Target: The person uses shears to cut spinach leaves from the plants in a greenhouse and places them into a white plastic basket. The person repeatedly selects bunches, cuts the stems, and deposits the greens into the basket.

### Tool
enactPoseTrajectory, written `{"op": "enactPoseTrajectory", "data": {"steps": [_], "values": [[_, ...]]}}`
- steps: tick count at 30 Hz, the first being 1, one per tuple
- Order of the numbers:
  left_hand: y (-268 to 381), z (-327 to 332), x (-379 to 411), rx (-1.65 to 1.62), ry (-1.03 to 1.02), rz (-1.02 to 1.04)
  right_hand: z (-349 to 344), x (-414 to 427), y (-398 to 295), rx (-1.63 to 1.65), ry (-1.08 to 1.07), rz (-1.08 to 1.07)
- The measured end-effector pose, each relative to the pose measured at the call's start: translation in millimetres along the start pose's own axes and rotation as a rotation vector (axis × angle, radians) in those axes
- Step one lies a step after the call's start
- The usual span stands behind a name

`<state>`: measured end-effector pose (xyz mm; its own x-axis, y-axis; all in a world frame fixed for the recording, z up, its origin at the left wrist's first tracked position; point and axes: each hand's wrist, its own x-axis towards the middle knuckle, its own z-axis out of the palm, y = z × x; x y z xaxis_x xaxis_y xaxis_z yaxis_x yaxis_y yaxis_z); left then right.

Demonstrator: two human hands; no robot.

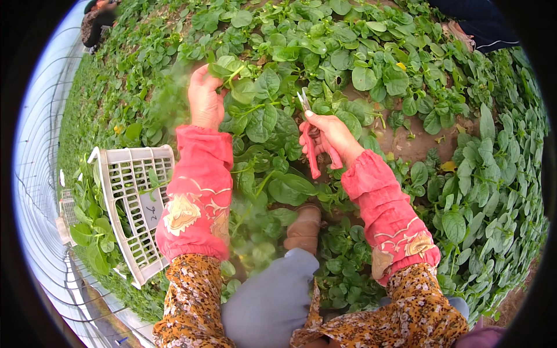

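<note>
Pinched in my left hand (205, 96) is a leafy green sprig (235, 78), its pale cut stem pointing up and to the right. My right hand (328, 135) grips pruning snips with red handles (311, 152). Their short metal blades (303, 99) point away from me, slightly apart, among the leaves. Between my hands grow broad-leaved green plants (263, 124), possibly Malabar spinach. Both forearms wear red sleeve covers. The fingers of my left hand are partly hidden by the leaves.
A white plastic crate (135, 209) with slotted sides sits at my left, with cut greens (96, 239) beside it. My brown boot (303, 228) stands among the plants. Other people (99, 24) are at the far left and upper right. Bare soil (407, 139) shows at right.
</note>
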<state>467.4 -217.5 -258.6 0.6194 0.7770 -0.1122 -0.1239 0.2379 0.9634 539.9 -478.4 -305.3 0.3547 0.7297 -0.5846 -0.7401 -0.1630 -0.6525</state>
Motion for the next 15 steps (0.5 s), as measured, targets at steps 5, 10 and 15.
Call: {"op": "enactPoseTrajectory", "data": {"steps": [5, 10, 15], "values": [[2, -8, -10, 0.939, -0.294, 0.065, 11, 17, -4, -0.342, -0.124, 0.150], [-17, 17, -41, 1.952, -0.446, 0.191, 17, 45, 0, -0.453, -0.046, 0.216], [-24, 7, -36, 1.802, -0.460, 0.161, 17, 53, 10, -0.394, -0.038, 0.074]]}}
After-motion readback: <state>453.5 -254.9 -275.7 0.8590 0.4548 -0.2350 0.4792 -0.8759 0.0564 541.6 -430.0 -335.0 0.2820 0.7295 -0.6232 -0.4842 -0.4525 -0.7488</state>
